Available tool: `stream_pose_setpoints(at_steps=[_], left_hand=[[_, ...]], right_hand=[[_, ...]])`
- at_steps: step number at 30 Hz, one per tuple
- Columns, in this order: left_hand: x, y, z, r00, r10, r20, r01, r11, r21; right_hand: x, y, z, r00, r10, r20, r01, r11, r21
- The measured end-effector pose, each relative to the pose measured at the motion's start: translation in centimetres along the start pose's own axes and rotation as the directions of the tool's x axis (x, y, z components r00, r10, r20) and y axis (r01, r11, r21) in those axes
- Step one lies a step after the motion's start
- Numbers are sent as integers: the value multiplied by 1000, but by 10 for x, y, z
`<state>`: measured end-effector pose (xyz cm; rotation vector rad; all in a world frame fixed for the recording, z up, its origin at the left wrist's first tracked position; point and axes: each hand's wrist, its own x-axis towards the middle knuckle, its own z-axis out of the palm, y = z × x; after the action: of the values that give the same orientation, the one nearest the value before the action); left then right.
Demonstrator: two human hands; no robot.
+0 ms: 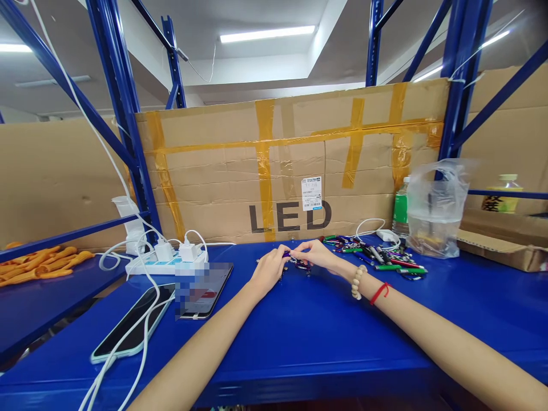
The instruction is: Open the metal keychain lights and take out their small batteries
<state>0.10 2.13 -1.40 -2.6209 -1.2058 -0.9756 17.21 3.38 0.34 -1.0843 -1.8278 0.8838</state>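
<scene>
My left hand [269,267] and my right hand [317,254] meet over the middle of the blue shelf [325,325]. Both have their fingers pinched together around a small, dark purple, shiny piece [287,253] between them. Its kind is too small to tell, and the fingertips partly cover it. Just below the fingers lie a few small dark and shiny pieces [303,266] on the shelf. Behind my right wrist, a pile of slim pen-like pieces [385,257] in green, red, silver and black spreads out.
At the left are a phone [132,325], a tablet-like device [209,291] and a white power strip [149,265] with trailing cables. A plastic bag [436,211] and a green-labelled bottle [401,208] stand back right. Taped cardboard [214,182] walls the rear between blue posts.
</scene>
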Motion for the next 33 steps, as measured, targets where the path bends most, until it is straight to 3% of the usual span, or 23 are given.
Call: stream_pose_setpoints(at_steps=[17, 24, 28, 31, 33], left_hand=[[6, -8, 7, 998, 16, 58, -27, 979, 203], [7, -5, 5, 998, -50, 47, 47, 997, 64], [9, -10, 7, 984, -177, -15, 174, 978, -116], [11, -21, 8, 931, -361, -62, 331, 902, -279], [11, -28, 9, 886, -456, -81, 405, 849, -340]], right_hand=[[5, 13, 4, 1000, 28, 3, -28, 1000, -9], [4, 15, 8, 995, -67, -68, 63, 996, -65], [9, 19, 8, 991, -92, -101, 78, 988, -132], [10, 20, 6, 979, -160, -127, 115, 947, -301], [7, 18, 4, 961, -259, -98, 183, 859, -479]])
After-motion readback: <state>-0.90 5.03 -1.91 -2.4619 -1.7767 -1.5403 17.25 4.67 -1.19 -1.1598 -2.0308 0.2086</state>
